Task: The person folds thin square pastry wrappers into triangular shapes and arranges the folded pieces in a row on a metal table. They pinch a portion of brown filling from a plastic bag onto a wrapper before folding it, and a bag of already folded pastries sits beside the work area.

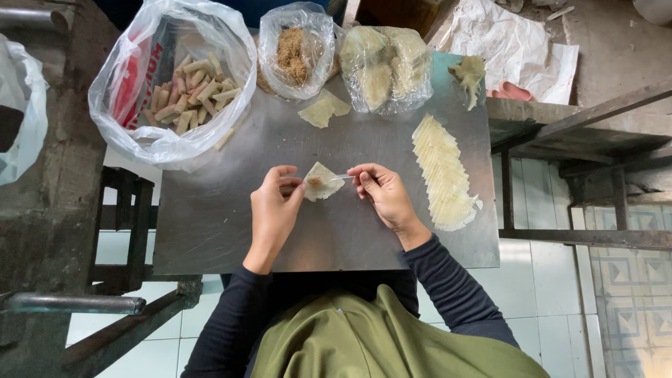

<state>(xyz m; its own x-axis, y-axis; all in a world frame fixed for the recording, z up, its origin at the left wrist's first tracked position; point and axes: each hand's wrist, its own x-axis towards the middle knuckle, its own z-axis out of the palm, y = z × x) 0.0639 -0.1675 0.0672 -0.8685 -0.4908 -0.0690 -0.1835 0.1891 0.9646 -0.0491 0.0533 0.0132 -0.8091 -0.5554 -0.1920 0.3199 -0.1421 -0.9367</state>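
My left hand (274, 204) holds a small pale wrapper sheet (322, 180) above the metal tray (231, 217). A dab of brown filling lies on the sheet. My right hand (381, 192) grips a thin spoon (341, 177) whose tip touches the filling. To the right of my hands, a long overlapping row of wrapper sheets (442, 171) lies on the tray.
A clear bag of rolled sticks (192, 87) sits at the back left. Beside it stand a bag of brown filling (294, 50) and a bag of wrappers (385, 66). Two loose wrappers (323, 109) lie near them. Metal frame bars and tiled floor surround the tray.
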